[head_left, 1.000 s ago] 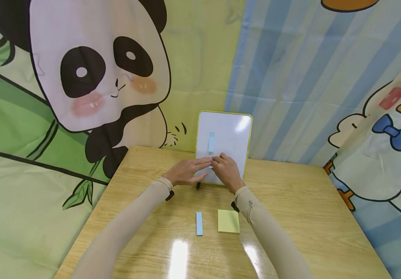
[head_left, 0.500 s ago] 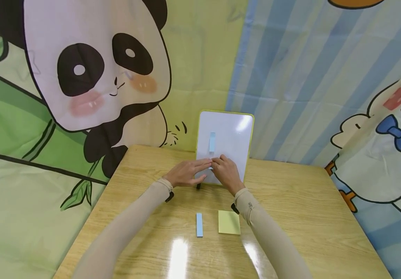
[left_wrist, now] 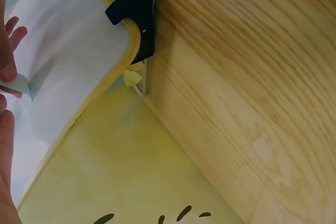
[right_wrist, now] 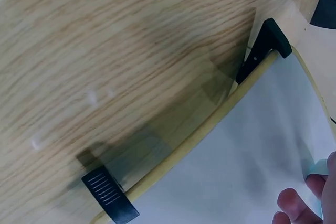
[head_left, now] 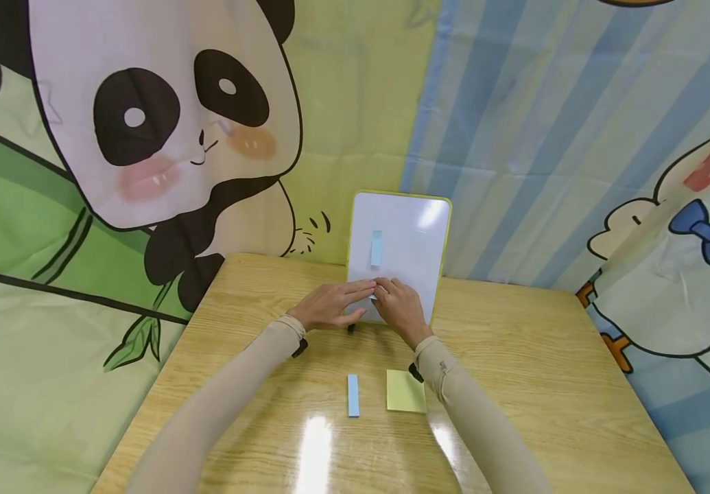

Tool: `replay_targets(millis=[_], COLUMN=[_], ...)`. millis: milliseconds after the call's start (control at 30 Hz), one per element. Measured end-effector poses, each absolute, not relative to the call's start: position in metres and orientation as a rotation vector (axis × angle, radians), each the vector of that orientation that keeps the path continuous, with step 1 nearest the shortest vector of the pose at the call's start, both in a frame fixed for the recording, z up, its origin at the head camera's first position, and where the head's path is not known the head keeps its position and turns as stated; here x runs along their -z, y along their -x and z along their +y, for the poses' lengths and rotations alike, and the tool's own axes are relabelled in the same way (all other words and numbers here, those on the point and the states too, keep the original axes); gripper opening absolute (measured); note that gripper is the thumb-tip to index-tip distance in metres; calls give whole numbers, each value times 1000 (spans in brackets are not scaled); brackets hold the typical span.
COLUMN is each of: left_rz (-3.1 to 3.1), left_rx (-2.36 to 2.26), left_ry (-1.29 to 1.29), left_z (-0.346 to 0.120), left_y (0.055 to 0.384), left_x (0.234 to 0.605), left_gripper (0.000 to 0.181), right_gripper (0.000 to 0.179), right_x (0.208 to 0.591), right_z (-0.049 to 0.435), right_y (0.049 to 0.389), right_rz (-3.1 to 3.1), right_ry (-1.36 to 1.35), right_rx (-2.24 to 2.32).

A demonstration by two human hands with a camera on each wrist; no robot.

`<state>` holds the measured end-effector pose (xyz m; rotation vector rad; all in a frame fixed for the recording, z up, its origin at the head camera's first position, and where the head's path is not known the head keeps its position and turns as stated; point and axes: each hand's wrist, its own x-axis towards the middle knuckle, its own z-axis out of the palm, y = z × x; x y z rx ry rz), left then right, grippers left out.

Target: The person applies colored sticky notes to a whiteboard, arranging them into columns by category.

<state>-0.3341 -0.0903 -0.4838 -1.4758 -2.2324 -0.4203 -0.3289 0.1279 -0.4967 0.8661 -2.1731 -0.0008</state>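
Note:
A small whiteboard [head_left: 413,240] with a yellow frame leans upright at the back of the table. One narrow light-blue sticky note [head_left: 376,248] is stuck upright on its middle. Just below that, my right hand [head_left: 399,305], fingers curled, pinches another light-blue sticky note [left_wrist: 21,85], whose free end bends out against the board. From the left, my left hand [head_left: 330,305] reaches in with extended fingers that meet the right fingertips at this note; its thumb points apart, lower down. In the head view the hands hide most of the held note.
Nearer on the wooden table [head_left: 503,384] lie a slim blue sticky-note pad [head_left: 352,396] and a square yellow sticky-note pad [head_left: 405,391], partly beneath the right wrist. Black feet [right_wrist: 110,195] hold the board's lower edge. Printed curtains [head_left: 355,103] hang behind.
Both hands stay at the same spot on the board, and the held note remains in the right fingers. Only the head view has shifted slightly.

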Motion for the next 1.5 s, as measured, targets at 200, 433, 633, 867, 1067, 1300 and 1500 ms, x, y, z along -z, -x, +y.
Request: replay_targets(millis=[200,433,633,867,1067,1300,1500], left_rz=[-2236,-2256,-2246,-2300,-2341,-2381,-2396], left_rx=[440,415,432,440,399,395,366], left_ry=[1460,1445,1442,1441,1444,1434,1400], left_z=[-91,-91,-90,-88,-86,-84,-81], left_y=[334,334,335,334,334,332,333], left_x=[492,501,501,500,501,503,497], left_gripper=[46,45,46,46,45,42,45], right_gripper=[29,28,33,41,35,33,29], right_x=[507,521,527,526,528,524,515], right_z=[126,125,125,125,123,126,130], right_y=[327,326,324,318,312,306,310], right_rz=[-2200,-2208,-2199,-2244,-2313,-2380,-2312], right_ry=[-882,-857,-862,-903,-902,-920,-909], right_rx=[-74,-92,-131,-173,-141,-88,-184])
